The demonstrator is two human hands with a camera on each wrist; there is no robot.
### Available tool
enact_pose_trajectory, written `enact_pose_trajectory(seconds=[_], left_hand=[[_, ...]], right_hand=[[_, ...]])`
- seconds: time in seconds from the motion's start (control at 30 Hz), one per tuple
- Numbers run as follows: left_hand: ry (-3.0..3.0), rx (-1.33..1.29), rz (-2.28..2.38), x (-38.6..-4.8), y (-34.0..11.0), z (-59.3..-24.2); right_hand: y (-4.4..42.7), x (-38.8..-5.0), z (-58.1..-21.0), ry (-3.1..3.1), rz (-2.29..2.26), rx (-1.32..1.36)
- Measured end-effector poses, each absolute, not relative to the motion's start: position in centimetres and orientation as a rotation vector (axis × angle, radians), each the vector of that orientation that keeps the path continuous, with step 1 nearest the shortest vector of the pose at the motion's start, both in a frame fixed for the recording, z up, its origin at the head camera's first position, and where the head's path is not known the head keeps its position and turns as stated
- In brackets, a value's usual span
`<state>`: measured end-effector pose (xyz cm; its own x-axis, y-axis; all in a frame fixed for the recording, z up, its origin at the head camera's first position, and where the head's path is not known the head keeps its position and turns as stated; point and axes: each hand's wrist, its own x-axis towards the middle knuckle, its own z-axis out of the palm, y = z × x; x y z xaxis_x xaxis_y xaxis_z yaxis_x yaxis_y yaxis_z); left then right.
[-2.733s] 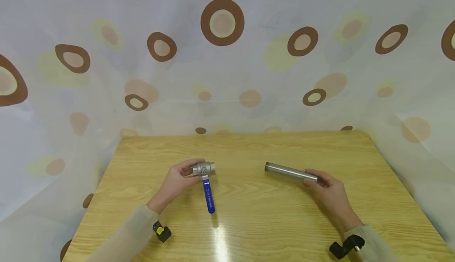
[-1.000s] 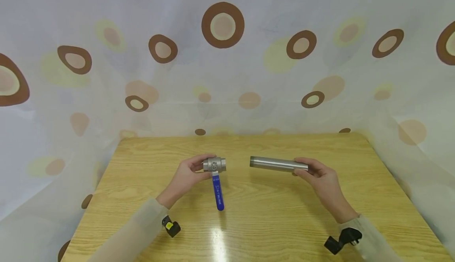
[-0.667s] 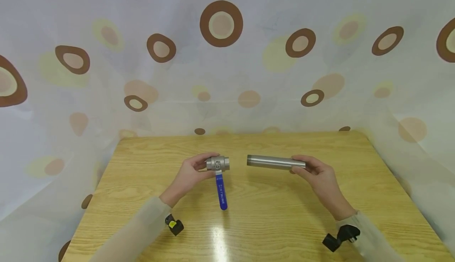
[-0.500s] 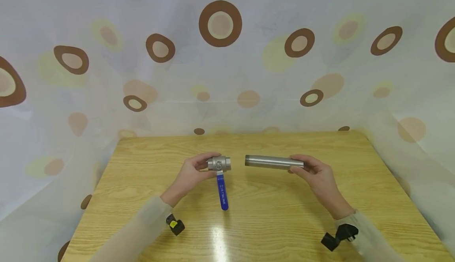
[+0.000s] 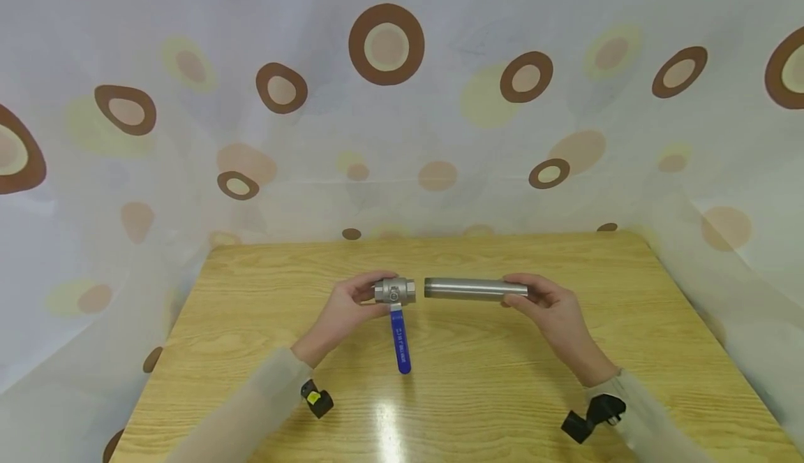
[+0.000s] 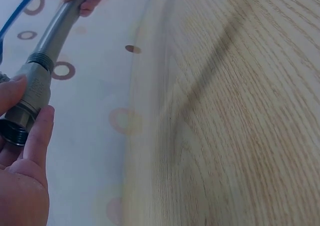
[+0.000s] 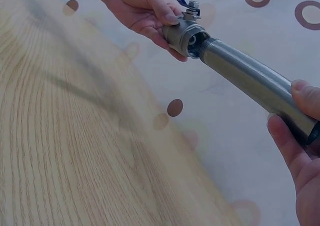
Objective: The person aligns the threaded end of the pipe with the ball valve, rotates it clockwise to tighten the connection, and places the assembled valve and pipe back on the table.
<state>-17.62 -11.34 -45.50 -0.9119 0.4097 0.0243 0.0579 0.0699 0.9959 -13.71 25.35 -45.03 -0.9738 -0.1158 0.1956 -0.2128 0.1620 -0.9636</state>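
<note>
In the head view my left hand (image 5: 347,311) grips a steel ball valve (image 5: 396,291) by its left end. The valve's blue lever handle (image 5: 400,341) points down toward me. My right hand (image 5: 554,313) pinches a steel pipe (image 5: 467,288) near its right end between thumb and fingers. The pipe's threaded left end faces the valve's open right port, with a narrow gap between them in the head view. From the right wrist, the pipe's thread (image 7: 204,48) appears right at the mouth of the valve (image 7: 184,38); whether they touch I cannot tell.
A wooden table (image 5: 440,407) lies beneath both hands. Behind it and at the sides hangs a pale sheet (image 5: 402,135) with brown ring patterns. A small black camera is strapped to each wrist.
The valve has moved right and the pipe left, so the gap between them has narrowed a lot. The pipe has turned from slanted to nearly level.
</note>
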Motion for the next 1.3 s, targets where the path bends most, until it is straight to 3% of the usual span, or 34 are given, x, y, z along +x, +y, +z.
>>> enact_pose_trajectory(seconds=[1.0,1.3], left_hand=[[2.058,0.510,1.912,-17.39,-10.89,-45.52],[2.072,0.483,1.902,-17.38,-10.98,-45.56]], right_hand=[[24.75,-13.79,-45.54,-2.371,2.012,0.397],[25.41,-13.90,-45.50,-2.438,1.981,0.545]])
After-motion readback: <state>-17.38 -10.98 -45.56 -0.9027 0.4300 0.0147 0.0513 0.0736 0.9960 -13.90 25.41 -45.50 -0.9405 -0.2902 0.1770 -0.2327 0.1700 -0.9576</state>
